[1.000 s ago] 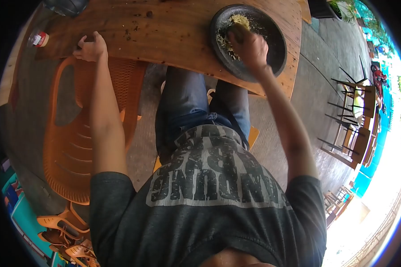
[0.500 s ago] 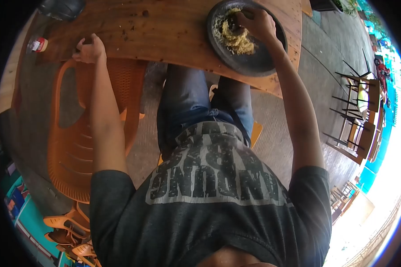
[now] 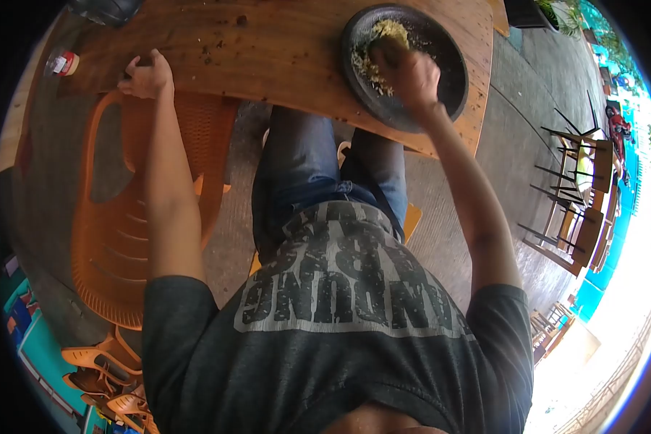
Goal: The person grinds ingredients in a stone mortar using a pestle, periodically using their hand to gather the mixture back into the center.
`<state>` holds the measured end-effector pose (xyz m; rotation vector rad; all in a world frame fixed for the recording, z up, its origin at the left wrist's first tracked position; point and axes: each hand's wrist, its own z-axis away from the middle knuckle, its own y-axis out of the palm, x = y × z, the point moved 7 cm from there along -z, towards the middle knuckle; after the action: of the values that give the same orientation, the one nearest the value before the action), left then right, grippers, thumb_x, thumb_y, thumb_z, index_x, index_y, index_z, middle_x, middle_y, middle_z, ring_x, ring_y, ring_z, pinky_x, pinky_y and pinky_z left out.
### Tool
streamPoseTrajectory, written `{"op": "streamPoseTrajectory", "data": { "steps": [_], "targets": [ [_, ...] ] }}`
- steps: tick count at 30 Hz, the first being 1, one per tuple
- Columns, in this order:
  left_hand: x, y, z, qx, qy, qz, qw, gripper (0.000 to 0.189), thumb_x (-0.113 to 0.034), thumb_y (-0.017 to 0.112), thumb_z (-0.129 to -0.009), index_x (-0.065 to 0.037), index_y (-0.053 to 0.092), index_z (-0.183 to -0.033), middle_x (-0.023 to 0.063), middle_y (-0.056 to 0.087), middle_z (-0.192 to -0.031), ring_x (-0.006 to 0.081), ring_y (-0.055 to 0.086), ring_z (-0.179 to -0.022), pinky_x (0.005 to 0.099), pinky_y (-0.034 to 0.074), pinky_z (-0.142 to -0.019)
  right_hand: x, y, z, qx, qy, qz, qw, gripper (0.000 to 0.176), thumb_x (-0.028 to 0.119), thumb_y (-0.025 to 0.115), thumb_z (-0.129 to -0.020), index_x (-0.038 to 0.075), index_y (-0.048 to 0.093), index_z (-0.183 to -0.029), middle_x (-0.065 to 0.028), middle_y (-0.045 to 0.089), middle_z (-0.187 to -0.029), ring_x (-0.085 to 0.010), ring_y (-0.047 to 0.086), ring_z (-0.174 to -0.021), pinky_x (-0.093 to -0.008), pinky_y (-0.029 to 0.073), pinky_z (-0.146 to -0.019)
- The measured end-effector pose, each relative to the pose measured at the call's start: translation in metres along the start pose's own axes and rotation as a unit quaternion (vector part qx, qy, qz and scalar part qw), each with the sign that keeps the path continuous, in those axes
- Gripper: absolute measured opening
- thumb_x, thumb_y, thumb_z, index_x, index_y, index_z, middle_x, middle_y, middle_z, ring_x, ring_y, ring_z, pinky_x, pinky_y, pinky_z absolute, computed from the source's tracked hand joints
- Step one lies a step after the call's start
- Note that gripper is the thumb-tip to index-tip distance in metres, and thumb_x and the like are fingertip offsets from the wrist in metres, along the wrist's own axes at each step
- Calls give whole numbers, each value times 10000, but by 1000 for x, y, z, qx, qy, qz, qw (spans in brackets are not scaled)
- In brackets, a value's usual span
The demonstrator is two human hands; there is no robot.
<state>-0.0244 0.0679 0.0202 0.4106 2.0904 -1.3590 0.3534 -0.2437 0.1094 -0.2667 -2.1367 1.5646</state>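
A round dark stone mortar [image 3: 456,76], shaped like a shallow plate, sits at the right end of the wooden table. Crushed pale-yellow paste [image 3: 390,30] and lighter crumbs lie inside it. My right hand [image 3: 416,78], somewhat blurred, is over the mortar and closed round a dark pestle [image 3: 385,52], whose head is down against the paste. Most of the pestle is hidden by the fingers. My left hand [image 3: 149,75] rests at the table's near edge on the left, fingers loosely bent and apart, with nothing in it.
The wooden table [image 3: 282,50] has dark specks on it. A jar with a red and white label [image 3: 66,64] and a dark clear container [image 3: 105,9] stand at its left. An orange plastic chair [image 3: 112,246] is beside my left arm. Stacked wooden stools [image 3: 589,210] stand far right.
My right hand has moved down and slightly left in the mortar with the pestle, and the paste is now bunched toward the far side. My left hand stays nearly in place.
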Motion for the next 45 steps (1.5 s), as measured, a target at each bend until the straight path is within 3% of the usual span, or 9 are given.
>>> {"op": "streamPoseTrajectory", "data": {
  "steps": [11, 13, 22, 25, 28, 32, 35, 38, 45],
  "targets": [
    [8, 3, 2, 12, -20, 10, 1000, 514, -369, 664, -793, -42, 539, -1170, 277, 277, -1317, 384, 245, -1270, 478, 476, -889, -19, 0, -19, -32, 8, -46, 998, 307, 450, 612, -840, 175, 719, -922, -97, 689, -720, -276, 685, -712, -402, 537, -662],
    [2, 5, 0, 19, -19, 22, 999, 510, -366, 662, -794, -45, 538, -1170, 276, 273, -1322, 381, 245, -1271, 475, 474, -892, -38, 4, -50, 141, 34, -182, 973, 351, 454, 629, -817, 143, 735, -940, -69, 713, -746, -225, 698, -740, -359, 536, -712],
    [4, 5, 0, 11, -6, 11, 1000, 506, -361, 670, -782, -42, 545, -1154, 273, 276, -1320, 368, 260, -1253, 478, 459, -901, -8, 6, -32, -42, -13, -20, 999, 310, 418, 650, -833, 199, 703, -1046, -91, 704, -807, -292, 686, -757, -397, 549, -671],
    [10, 5, -3, -1, -15, 24, 1000, 506, -363, 676, -772, -49, 551, -1149, 273, 287, -1316, 371, 263, -1254, 486, 456, -899, -36, 18, -45, 78, 45, -259, 962, 343, 424, 667, -819, 199, 705, -1074, -84, 702, -740, -231, 700, -696, -344, 552, -661],
    [7, 6, -1, -9, -30, 36, 999, 507, -362, 678, -767, -50, 554, -1146, 278, 311, -1304, 374, 268, -1252, 495, 457, -891, 16, 3, 2, -79, -19, -18, 997, 306, 404, 662, -821, 200, 704, -1044, -132, 684, -739, -311, 683, -702, -385, 552, -637],
    [11, 7, 0, -5, -11, 20, 1000, 511, -358, 675, -769, -51, 550, -1159, 275, 311, -1304, 374, 276, -1244, 504, 466, -870, -15, 8, -32, -87, -8, -56, 995, 299, 410, 660, -817, 181, 712, -1002, -139, 684, -756, -322, 679, -728, -398, 546, -638],
    [10, 4, -3, 1, -17, 20, 1000, 517, -359, 673, -775, -49, 546, -1169, 272, 289, -1313, 375, 279, -1242, 505, 472, -864, -35, 24, -39, 71, 69, -247, 964, 300, 421, 660, -819, 193, 718, -1005, -125, 695, -767, -296, 691, -740, -399, 546, -660],
    [2, 6, -2, 11, -30, 19, 999, 516, -365, 669, -780, -44, 547, -1166, 274, 280, -1320, 379, 275, -1244, 506, 467, -876, 25, 3, -1, -51, -13, -2, 999, 360, 428, 671, -803, 177, 695, -1059, -134, 694, -786, -327, 679, -775, -405, 552, -674],
    [11, 10, -5, -4, -17, 25, 1000, 517, -384, 662, -786, -40, 550, -1155, 272, 286, -1314, 387, 277, -1238, 502, 454, -893, -23, 14, -26, 0, 47, -163, 986, 326, 424, 667, -814, 160, 726, -996, -110, 704, -791, -280, 696, -762, -397, 544, -697]
  ]
}}
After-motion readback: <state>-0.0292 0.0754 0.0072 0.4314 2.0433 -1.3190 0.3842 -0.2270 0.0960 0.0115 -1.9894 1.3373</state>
